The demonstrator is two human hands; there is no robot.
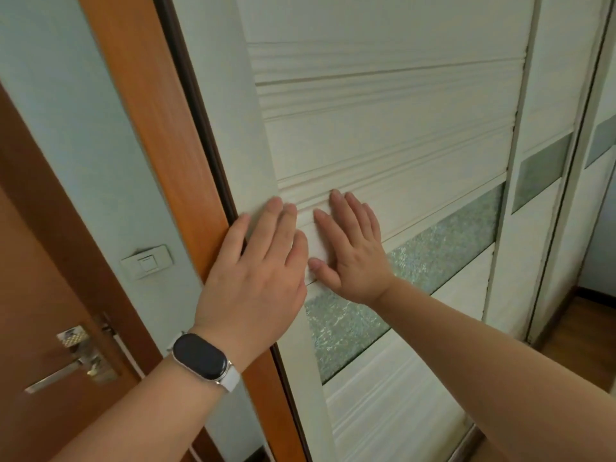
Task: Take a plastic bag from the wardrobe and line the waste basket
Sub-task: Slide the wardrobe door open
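The wardrobe's white sliding door (pixel 383 138) fills the view, ribbed with a frosted glass band (pixel 443 241) across it. The door sits against the orange wooden side frame (pixel 160 135), with only a dark seam between them. My left hand (pixel 256 271) lies flat on the door's left stile, fingers spread, a dark band watch on the wrist. My right hand (pixel 353 251) presses flat on the panel just to the right of it, fingers apart. Neither hand holds anything. No plastic bag or waste basket shows.
A second sliding door (pixel 546 168) lies to the right, with wooden floor (pixel 580 341) beyond it. On the left are a pale wall with a light switch (pixel 146 263) and a brown room door with a metal handle (pixel 66 361).
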